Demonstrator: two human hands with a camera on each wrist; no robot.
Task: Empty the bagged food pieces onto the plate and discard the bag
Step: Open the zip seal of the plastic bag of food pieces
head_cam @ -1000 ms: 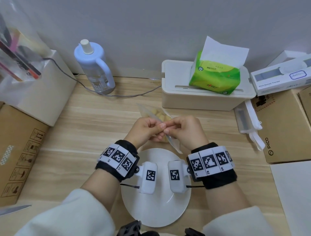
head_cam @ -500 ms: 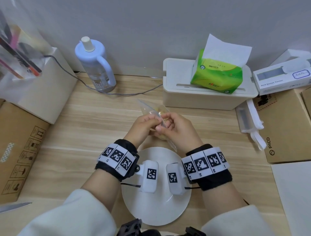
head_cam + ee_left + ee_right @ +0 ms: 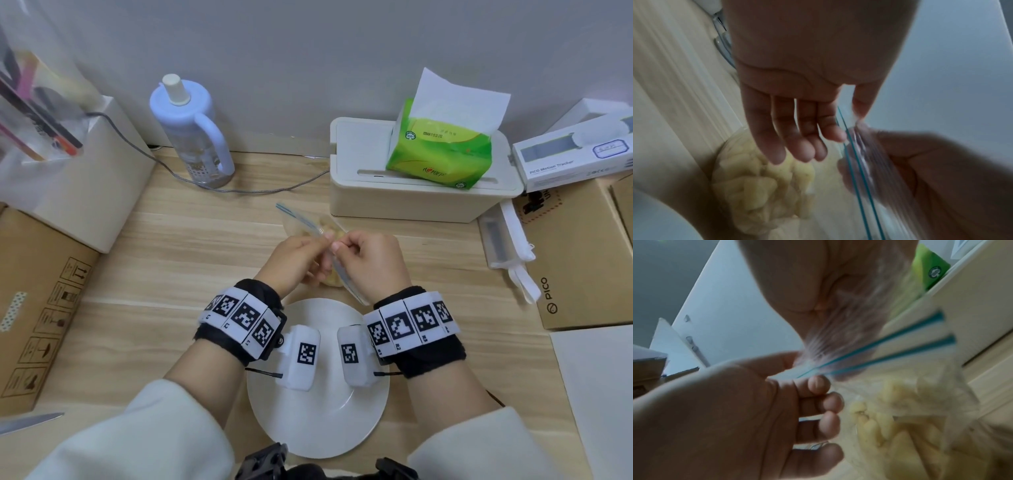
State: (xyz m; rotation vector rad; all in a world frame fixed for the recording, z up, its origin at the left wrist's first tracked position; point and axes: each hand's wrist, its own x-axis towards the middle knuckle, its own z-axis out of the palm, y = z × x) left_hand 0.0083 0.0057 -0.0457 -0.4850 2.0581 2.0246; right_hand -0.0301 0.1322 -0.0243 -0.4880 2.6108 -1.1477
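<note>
A clear zip bag (image 3: 301,219) with two blue seal lines (image 3: 879,350) hangs between my hands just beyond the white plate (image 3: 318,421). Pale yellow food pieces (image 3: 760,186) fill its lower part. My left hand (image 3: 322,240) pinches the bag's top edge between thumb and forefinger (image 3: 849,126). My right hand (image 3: 339,246) pinches the same edge right beside it, and the plastic drapes over its palm (image 3: 818,305). Both sets of fingertips nearly touch at the seal. The wrist views are blurred.
Beyond the bag stands a white box (image 3: 411,198) with a green tissue pack (image 3: 438,150) on top. A lilac bottle (image 3: 191,133) and a cable (image 3: 239,188) lie at the back left. Cardboard boxes (image 3: 37,301) flank both sides. A knife tip (image 3: 30,421) shows at lower left.
Both hands have moved a little farther from me and off the plate's far rim. The bag's sealed edge with its blue lines now sticks up to the left of my fingers.
</note>
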